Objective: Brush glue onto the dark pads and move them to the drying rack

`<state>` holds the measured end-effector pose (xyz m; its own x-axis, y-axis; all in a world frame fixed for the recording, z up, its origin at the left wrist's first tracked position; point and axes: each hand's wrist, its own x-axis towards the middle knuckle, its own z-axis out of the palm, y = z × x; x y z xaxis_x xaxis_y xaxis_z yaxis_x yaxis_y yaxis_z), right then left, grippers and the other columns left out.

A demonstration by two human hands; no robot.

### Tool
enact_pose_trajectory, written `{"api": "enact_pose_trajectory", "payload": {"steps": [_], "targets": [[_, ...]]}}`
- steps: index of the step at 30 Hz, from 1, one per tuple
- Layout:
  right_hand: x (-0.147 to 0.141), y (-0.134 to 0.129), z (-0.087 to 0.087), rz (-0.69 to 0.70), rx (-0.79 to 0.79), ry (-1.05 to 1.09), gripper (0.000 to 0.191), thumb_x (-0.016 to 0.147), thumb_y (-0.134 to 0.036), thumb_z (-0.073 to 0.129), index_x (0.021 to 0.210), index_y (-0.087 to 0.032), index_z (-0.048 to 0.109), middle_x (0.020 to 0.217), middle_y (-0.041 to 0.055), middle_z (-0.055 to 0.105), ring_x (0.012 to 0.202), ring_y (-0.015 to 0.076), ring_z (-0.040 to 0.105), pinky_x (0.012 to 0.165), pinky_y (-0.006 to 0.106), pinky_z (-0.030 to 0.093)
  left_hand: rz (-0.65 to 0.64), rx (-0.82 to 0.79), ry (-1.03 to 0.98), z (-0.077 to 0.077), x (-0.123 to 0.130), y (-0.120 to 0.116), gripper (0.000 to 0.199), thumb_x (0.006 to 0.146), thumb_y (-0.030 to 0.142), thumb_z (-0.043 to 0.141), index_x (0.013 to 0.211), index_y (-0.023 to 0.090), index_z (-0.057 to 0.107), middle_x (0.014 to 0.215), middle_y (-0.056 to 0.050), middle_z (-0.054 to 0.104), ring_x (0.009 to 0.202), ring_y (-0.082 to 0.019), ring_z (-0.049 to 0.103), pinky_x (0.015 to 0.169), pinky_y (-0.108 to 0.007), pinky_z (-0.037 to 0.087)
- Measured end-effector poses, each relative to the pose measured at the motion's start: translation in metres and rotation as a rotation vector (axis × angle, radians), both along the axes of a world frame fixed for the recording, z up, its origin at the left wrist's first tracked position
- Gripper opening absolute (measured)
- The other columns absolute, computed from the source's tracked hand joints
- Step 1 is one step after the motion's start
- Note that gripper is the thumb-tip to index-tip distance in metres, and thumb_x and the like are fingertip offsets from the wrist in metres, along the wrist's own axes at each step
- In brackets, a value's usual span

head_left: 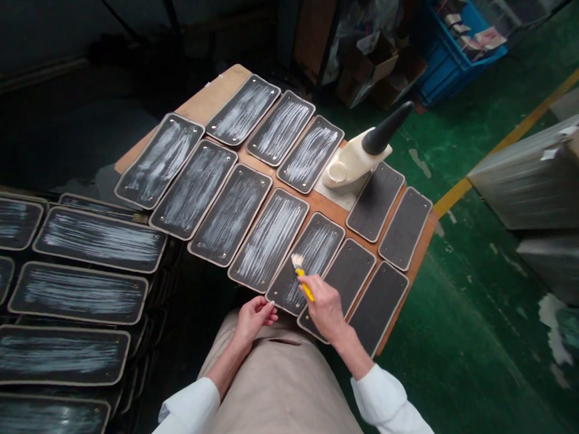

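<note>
My right hand (323, 306) is closed round a yellow-handled brush (301, 275), its pale bristles over a dark panel (316, 241) with white streaks on its surface. At that panel's near-left corner, my left hand (255, 318) has its fingers closed, the fingertips at the edge. More dark, light-rimmed panels lie in rows on a brown board. The left ones, such as the neighbouring panel (270, 238), carry white streaks. Plain dark panels (380, 310) lie to the right. A cream container (349, 162) with a black, horn-like top stands among them.
Stacks of streaked panels (78, 295) stand at the left. The brown board (219, 92) has its far end at the upper left. A blue crate (445, 64) and cardboard boxes (370, 63) sit on the green floor (459, 337) behind. Grey wrapped stacks (543, 190) are at the right.
</note>
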<state>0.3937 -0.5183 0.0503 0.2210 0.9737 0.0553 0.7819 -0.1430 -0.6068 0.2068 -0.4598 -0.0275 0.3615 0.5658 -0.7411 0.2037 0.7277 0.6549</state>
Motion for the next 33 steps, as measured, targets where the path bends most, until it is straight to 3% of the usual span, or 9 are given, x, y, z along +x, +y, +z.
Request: {"api": "enact_pose_trajectory", "payload": {"steps": [4,7,11,15,18,21,25,28,33], "targets": [[-0.039,-0.035,0.01,0.117,-0.093,0.173,0.022,0.097,-0.023,0.041,0.112,-0.02,0.058,0.096,0.0072,0.064,0.088,0.0184,0.062,0.077,0.03,0.051,-0.004,0.002,0.003,0.003,0.001,0.002,0.038,0.061,0.047,0.076,0.07,0.015,0.057,0.063,-0.004,0.068,0.057,-0.016,0.066,0.051,-0.022,0.049],[-0.036,-0.036,0.016,0.064,-0.104,0.318,0.02,0.097,-0.025,0.043,0.108,-0.022,0.059,0.097,0.0048,0.064,0.088,0.0166,0.063,0.078,0.029,0.051,-0.02,0.012,0.009,0.007,0.001,0.002,0.035,0.063,0.046,0.075,0.071,0.016,0.058,0.065,-0.003,0.069,0.058,-0.016,0.066,0.051,-0.022,0.049],[0.006,-0.009,0.012,-0.106,0.004,0.371,0.02,0.096,-0.028,0.045,0.104,-0.022,0.062,0.098,0.0036,0.065,0.089,0.0166,0.064,0.08,0.029,0.051,-0.038,0.028,0.019,0.006,0.001,0.0,0.035,0.066,0.046,0.073,0.074,0.015,0.059,0.069,-0.004,0.07,0.059,-0.015,0.066,0.053,-0.022,0.05],[0.062,0.024,0.005,-0.251,0.152,0.234,0.021,0.096,-0.031,0.046,0.106,-0.022,0.062,0.1,0.0052,0.065,0.092,0.018,0.065,0.082,0.031,0.051,-0.042,0.031,0.036,0.002,0.002,-0.001,0.039,0.064,0.05,0.074,0.072,0.015,0.058,0.068,-0.004,0.069,0.059,-0.015,0.066,0.052,-0.022,0.049],[0.09,0.042,0.002,-0.283,0.239,0.051,0.023,0.096,-0.032,0.045,0.109,-0.022,0.062,0.103,0.0063,0.065,0.096,0.0191,0.063,0.085,0.032,0.049,-0.043,0.033,0.039,-0.001,0.002,-0.002,0.04,0.063,0.051,0.075,0.071,0.015,0.058,0.068,-0.004,0.069,0.059,-0.016,0.067,0.051,-0.022,0.05],[0.094,0.047,-0.002,-0.253,0.198,-0.064,0.025,0.097,-0.03,0.042,0.112,-0.022,0.061,0.104,0.0074,0.065,0.096,0.0189,0.063,0.084,0.03,0.048,-0.045,0.043,0.044,-0.002,0.002,-0.003,0.039,0.064,0.05,0.074,0.073,0.015,0.058,0.069,-0.004,0.069,0.06,-0.016,0.067,0.052,-0.022,0.05],[0.059,0.022,-0.005,-0.089,0.059,-0.074,0.024,0.098,-0.025,0.042,0.113,-0.02,0.06,0.101,0.0082,0.065,0.092,0.0188,0.063,0.081,0.029,0.048,-0.059,0.056,0.048,-0.002,0.002,-0.003,0.037,0.068,0.049,0.073,0.077,0.015,0.06,0.071,-0.004,0.069,0.06,-0.015,0.066,0.054,-0.022,0.051],[0.025,-0.011,0.003,0.003,-0.013,0.079,0.022,0.097,-0.024,0.043,0.112,-0.02,0.06,0.1,0.0071,0.065,0.091,0.0184,0.062,0.08,0.029,0.048,-0.065,0.05,0.053,0.001,0.003,-0.003,0.037,0.067,0.049,0.073,0.078,0.015,0.061,0.07,-0.003,0.069,0.059,-0.014,0.066,0.054,-0.022,0.051],[0.015,-0.056,0.026,-0.147,-0.036,0.402,0.019,0.096,-0.027,0.046,0.106,-0.023,0.061,0.099,0.003,0.065,0.09,0.016,0.063,0.079,0.028,0.05,-0.079,0.012,0.082,0.008,0.002,-0.007,0.039,0.068,0.052,0.072,0.076,0.016,0.06,0.07,-0.003,0.069,0.063,-0.014,0.066,0.057,-0.022,0.051]]}}
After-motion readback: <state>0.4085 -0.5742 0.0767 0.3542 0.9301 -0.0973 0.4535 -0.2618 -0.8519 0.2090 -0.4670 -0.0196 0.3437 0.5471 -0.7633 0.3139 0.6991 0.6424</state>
